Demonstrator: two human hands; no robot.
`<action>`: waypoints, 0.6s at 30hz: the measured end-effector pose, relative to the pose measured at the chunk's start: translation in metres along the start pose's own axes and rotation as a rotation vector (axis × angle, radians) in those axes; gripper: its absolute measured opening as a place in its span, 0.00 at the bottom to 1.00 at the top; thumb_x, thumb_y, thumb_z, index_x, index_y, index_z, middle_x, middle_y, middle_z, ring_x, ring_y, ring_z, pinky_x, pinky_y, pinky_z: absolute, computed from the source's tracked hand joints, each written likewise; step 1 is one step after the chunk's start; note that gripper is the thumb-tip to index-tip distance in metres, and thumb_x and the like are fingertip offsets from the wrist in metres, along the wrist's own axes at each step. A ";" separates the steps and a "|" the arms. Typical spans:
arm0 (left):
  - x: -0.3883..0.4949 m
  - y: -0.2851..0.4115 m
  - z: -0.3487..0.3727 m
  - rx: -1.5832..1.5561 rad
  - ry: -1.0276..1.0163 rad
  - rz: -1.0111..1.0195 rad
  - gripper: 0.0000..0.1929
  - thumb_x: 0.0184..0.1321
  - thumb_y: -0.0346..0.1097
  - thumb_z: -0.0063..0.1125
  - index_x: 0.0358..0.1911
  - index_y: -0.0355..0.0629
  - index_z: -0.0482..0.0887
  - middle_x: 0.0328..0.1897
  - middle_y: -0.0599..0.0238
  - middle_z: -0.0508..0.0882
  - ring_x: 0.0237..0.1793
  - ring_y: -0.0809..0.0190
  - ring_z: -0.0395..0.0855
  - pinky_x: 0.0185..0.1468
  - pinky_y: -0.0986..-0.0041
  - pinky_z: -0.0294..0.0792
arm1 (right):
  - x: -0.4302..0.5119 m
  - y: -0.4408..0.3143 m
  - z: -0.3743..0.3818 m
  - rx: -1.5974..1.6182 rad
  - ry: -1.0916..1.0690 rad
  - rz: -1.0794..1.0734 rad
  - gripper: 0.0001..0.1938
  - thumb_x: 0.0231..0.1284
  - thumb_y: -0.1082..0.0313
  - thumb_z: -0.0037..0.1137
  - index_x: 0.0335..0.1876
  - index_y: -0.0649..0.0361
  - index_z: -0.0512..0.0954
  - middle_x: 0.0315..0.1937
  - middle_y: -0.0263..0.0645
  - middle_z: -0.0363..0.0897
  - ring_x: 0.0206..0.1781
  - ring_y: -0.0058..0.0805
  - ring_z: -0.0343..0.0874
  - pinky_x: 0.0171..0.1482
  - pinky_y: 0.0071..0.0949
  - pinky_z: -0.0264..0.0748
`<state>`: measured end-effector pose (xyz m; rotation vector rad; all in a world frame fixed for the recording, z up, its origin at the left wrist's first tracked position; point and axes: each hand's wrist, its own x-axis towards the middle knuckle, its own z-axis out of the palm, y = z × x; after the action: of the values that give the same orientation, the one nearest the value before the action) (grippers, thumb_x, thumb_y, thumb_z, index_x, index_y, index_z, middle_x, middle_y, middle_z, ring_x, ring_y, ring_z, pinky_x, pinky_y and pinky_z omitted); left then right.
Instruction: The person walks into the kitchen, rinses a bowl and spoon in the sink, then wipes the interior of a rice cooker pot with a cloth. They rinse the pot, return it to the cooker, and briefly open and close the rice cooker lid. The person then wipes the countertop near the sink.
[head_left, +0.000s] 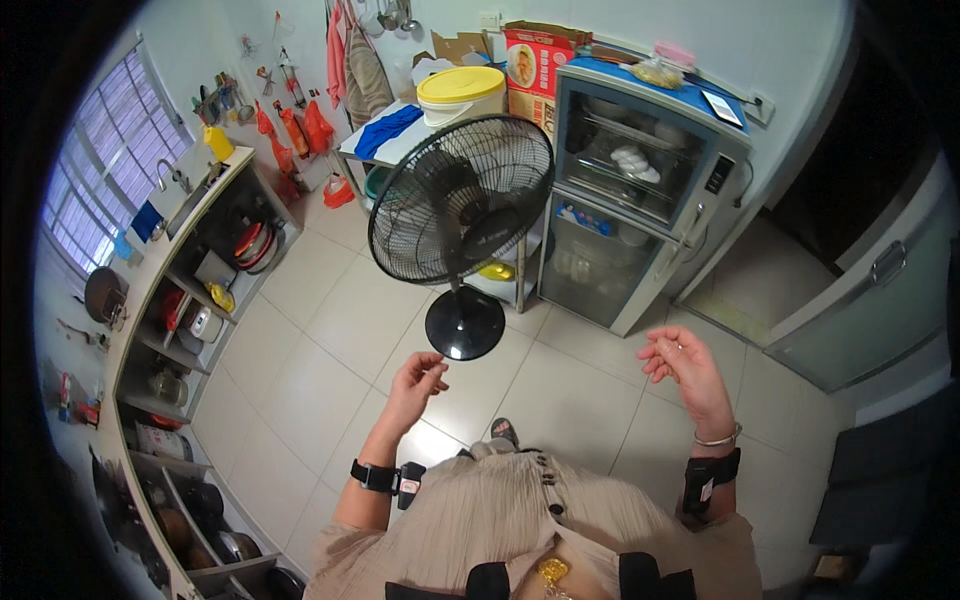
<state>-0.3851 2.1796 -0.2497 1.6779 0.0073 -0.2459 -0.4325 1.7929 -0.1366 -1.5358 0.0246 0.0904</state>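
Both my hands are raised in front of my body above the tiled floor (300, 390). My left hand (417, 381) has loosely curled fingers and holds nothing that I can see; in the picture it lies just below the round base of a black pedestal fan (465, 322). My right hand (681, 367) hangs at the right, its fingers bent and a little apart, with nothing visible in them. Beyond it stands a two-door glass-fronted cabinet (585, 259), with pale items behind its panes. The fan's wire cage (420, 187) leans in front of a metal table.
A yellow-lidded bucket (461, 86) and a blue cloth (386, 131) lie on the table (352, 142). A phone (721, 107) rests on the cabinet. Counter shelves (195, 277) with cookware curve along the left. At the right are a doorway and a glass door (877, 322).
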 end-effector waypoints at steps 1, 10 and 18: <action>0.019 0.007 -0.006 -0.014 0.004 0.009 0.12 0.63 0.35 0.50 0.46 0.38 0.72 0.38 0.65 0.81 0.33 0.68 0.80 0.37 0.79 0.70 | 0.022 -0.005 0.000 -0.004 -0.003 -0.007 0.13 0.66 0.63 0.43 0.48 0.65 0.71 0.37 0.40 0.78 0.34 0.19 0.74 0.37 0.19 0.71; 0.114 0.018 -0.025 -0.093 0.111 -0.083 0.11 0.63 0.35 0.49 0.46 0.39 0.72 0.38 0.65 0.81 0.32 0.68 0.80 0.37 0.78 0.71 | 0.216 -0.005 -0.020 -0.019 -0.029 0.020 0.13 0.66 0.61 0.43 0.48 0.62 0.72 0.39 0.37 0.78 0.35 0.18 0.74 0.36 0.16 0.71; 0.130 0.004 0.003 -0.302 0.663 -0.121 0.17 0.63 0.38 0.49 0.52 0.40 0.69 0.48 0.61 0.77 0.33 0.67 0.80 0.36 0.77 0.71 | 0.441 0.020 -0.035 -0.024 -0.200 -0.053 0.19 0.67 0.53 0.41 0.53 0.59 0.72 0.46 0.33 0.76 0.43 0.16 0.72 0.41 0.17 0.69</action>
<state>-0.2577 2.1581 -0.2672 1.3915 0.6125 0.2220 0.0071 1.7780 -0.1894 -1.5446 -0.1767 0.2020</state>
